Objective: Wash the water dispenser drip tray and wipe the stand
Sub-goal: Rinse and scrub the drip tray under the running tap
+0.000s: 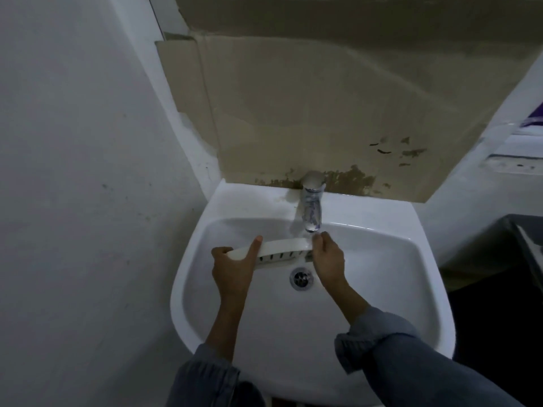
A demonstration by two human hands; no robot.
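A white drip tray with a row of dark slots along its side is held on edge over the basin of a white sink. My left hand grips its left end, thumb up across the front. At the tray's right end my right hand is closed on it, fingertips just under the spout of the chrome tap. Whether water is running I cannot tell. The stand is not in view.
The drain lies below the tray. A stained beige panel backs the sink, with a white wall close on the left. A dark object stands at the right, beside the basin.
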